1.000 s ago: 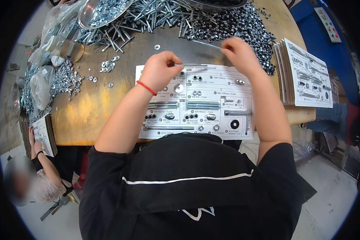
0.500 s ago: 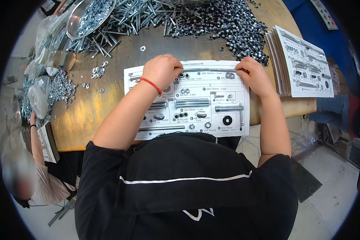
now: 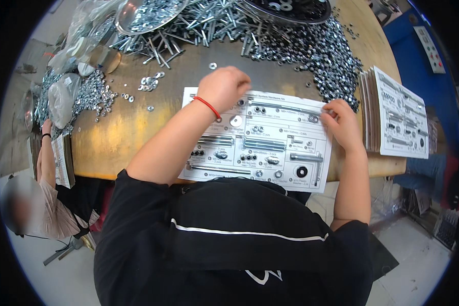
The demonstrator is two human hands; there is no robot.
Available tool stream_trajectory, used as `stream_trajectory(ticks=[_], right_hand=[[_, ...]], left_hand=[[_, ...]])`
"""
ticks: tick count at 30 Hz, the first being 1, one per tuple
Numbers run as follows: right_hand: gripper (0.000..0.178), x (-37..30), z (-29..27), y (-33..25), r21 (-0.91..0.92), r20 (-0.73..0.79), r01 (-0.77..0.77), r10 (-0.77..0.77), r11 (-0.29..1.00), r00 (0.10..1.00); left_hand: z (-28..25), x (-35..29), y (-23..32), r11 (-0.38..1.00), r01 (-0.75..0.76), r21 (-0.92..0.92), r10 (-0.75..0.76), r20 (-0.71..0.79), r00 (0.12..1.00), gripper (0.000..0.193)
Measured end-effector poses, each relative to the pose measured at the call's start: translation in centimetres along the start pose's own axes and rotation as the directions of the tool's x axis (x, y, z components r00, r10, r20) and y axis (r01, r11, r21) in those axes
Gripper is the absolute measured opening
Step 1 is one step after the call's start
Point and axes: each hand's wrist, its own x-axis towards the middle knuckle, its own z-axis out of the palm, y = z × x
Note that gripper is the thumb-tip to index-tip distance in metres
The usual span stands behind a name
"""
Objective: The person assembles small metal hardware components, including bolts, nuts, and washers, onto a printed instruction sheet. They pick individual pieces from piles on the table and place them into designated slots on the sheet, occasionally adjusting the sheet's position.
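A white printed hardware card (image 3: 270,133) lies at the table's near edge in front of me. It shows bolts, nuts and washers in boxed sections; which are real and which printed I cannot tell. My left hand (image 3: 223,85), a red cord on its wrist, is over the card's top edge, left of its middle. Its fingers are pressed together, and what they hold, if anything, is hidden. At the card's upper right edge, my right hand (image 3: 342,122) has thumb and forefinger closed beside a long bolt (image 3: 285,105). Whether they grip it I cannot make out.
Piled bolts (image 3: 209,25) and dark nuts (image 3: 326,66) cover the far side. Nearby are a metal bowl of washers (image 3: 147,18), a dark bowl (image 3: 290,15) and loose washers (image 3: 152,81). Upright cards (image 3: 400,112) stand right. Another person's arm (image 3: 47,158) reaches in at left.
The view has shifted, bringing more of the dark bowl into sight. My left hand has moved slightly up off the card, uncovering a large washer. My right hand remains by the card's right edge.
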Motion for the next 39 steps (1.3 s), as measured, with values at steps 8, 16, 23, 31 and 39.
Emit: stream_trajectory(ticks=[8, 16, 23, 31, 39], right_hand=[[0.024, 8.1, 4.3, -5.2, -0.172, 0.024, 0.145, -0.143, 0.974, 0.989], [0.035, 19.3, 15.0, -12.3, -0.278, 0.086, 0.193, -0.175, 0.941, 0.981], [0.022, 23.3, 16.8, -12.4, -0.393, 0.072, 0.187, -0.172, 0.900, 0.982], [0.015, 20.3, 14.1, -11.7, -0.294, -0.145, 0.292, -0.345, 0.910, 0.928], [0.012, 5.1, 3.1, -5.7, 0.479, -0.122, -0.031, 0.102, 0.877, 0.987]], left_hand=[[-2.5, 7.0, -9.1, 0.837, 0.541, 0.079, -0.528, -0.135, 0.838, 0.045], [-3.4, 9.4, -10.8, 0.816, 0.560, 0.144, -0.565, -0.007, 0.825, 0.038], [-7.4, 3.9, -12.9, 0.901, 0.431, -0.039, -0.427, -0.243, 0.871, 0.032], [-8.5, -0.7, -10.2, 0.878, 0.143, -0.457, -0.390, -0.509, 0.767, 0.023], [-4.6, -2.2, -2.7, 0.689, -0.184, -0.701, -0.169, -0.402, 0.900, 0.015]])
